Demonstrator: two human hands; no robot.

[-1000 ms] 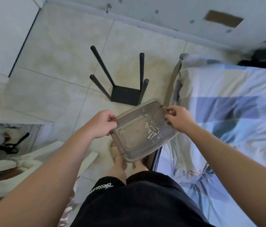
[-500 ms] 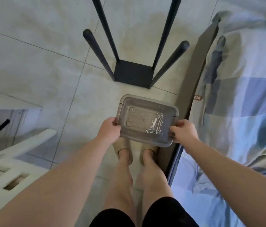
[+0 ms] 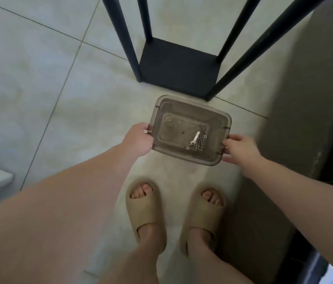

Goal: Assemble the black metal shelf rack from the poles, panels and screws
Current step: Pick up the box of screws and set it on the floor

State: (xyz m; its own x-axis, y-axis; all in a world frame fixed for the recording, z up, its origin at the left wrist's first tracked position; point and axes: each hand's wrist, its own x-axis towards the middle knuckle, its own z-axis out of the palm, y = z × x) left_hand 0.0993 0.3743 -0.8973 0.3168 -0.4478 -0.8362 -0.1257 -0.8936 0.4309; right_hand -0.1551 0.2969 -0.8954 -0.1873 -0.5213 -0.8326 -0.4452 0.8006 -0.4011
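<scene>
Since loose screws (image 3: pixel 196 145) would slide on a tilt, I hold the tray (image 3: pixel 161 111) level by both short ends, just ahead of my slippers (image 3: pixel 147 212). My left grip (image 3: pixel 139 140) curls round the tray's left tab; my right grip (image 3: pixel 241 148) lies nearly straight-fingered against the right tab. Screws and a small white wrench (image 3: pixel 195 138) sit in the tray's near right corner. Just beyond the tray stands the base panel (image 3: pixel 178 64) with four poles (image 3: pixel 120 37), handy for fastening, I judge.

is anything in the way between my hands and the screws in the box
No lid or cover shows: the box is open on top. Only a small white wrench lies across the screws. The left hand grips one end; the right hand is at the other.
</scene>
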